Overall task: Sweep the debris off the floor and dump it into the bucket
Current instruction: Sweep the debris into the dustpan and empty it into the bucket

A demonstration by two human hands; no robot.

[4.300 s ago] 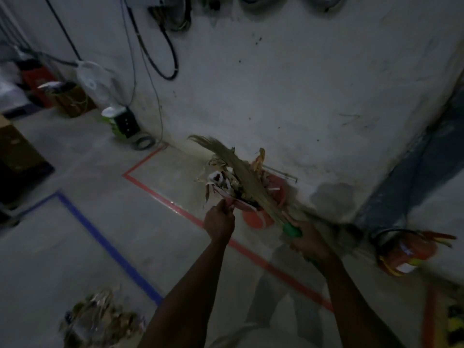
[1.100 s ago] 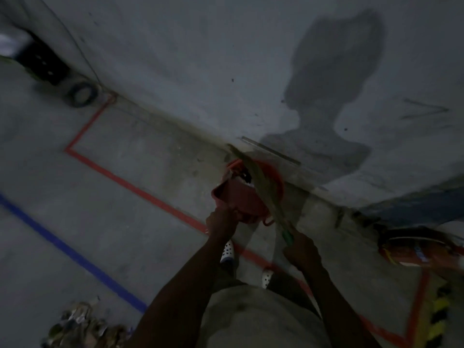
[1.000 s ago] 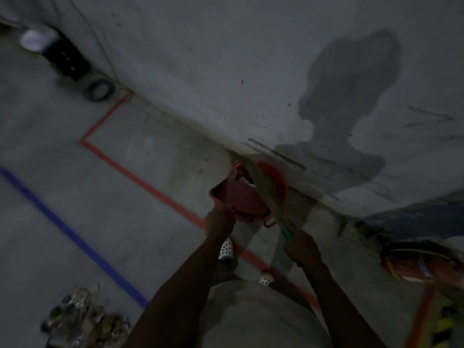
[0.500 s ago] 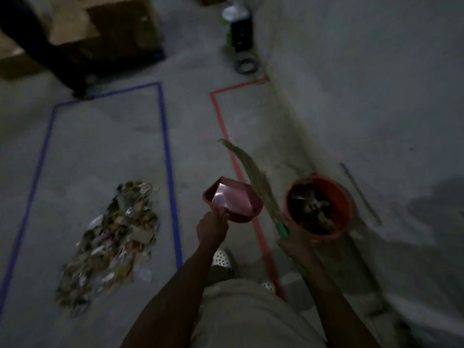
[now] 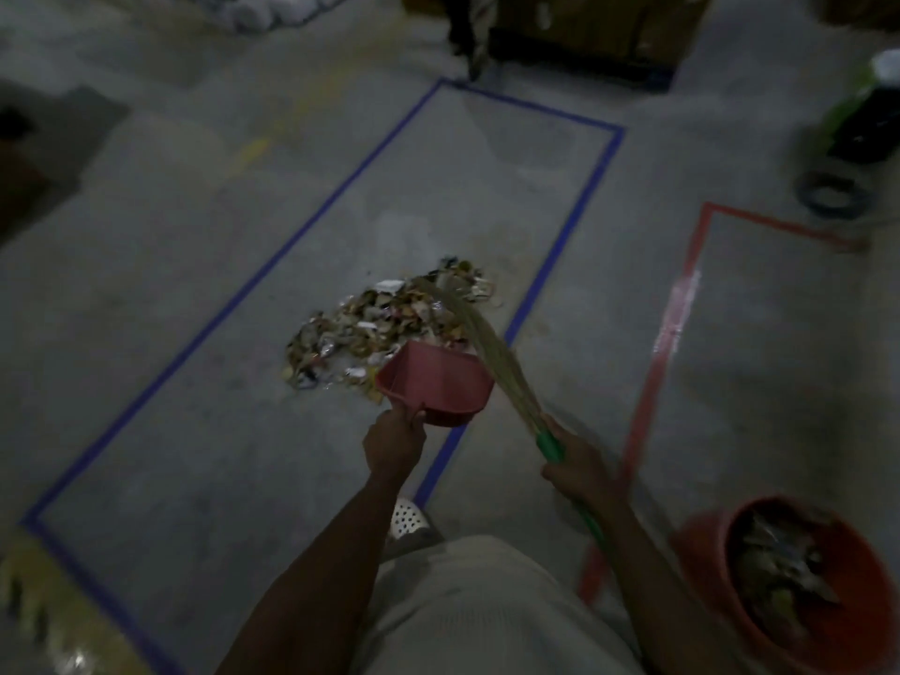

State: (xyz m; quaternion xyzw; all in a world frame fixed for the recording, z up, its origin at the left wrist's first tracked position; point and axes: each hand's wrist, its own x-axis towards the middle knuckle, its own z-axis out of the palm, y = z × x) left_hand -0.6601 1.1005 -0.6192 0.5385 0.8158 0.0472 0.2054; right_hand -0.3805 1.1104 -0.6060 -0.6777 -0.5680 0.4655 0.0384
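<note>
A pile of mixed debris [image 5: 375, 324] lies on the grey floor inside a blue-taped rectangle [image 5: 336, 194]. My left hand [image 5: 393, 438] grips the handle of an empty red dustpan [image 5: 438, 382], held just above the pile's near edge. My right hand [image 5: 572, 462] grips the green handle of a straw broom [image 5: 492, 348], whose bristles reach out over the pile's right side. An orange bucket [image 5: 706, 548] with debris inside stands at the lower right, behind my right arm.
Red floor tape [image 5: 682, 304] runs between the blue rectangle and the bucket. A person's legs [image 5: 467, 36] and cardboard boxes [image 5: 589, 26] stand at the far end. A dark box with a coiled cable [image 5: 833, 194] sits at the upper right.
I have turned away from the bucket and wall toward the debris pile. The dustpan, which was tipped over the bucket, is now empty and held over the pile's near edge; the broom came along.
</note>
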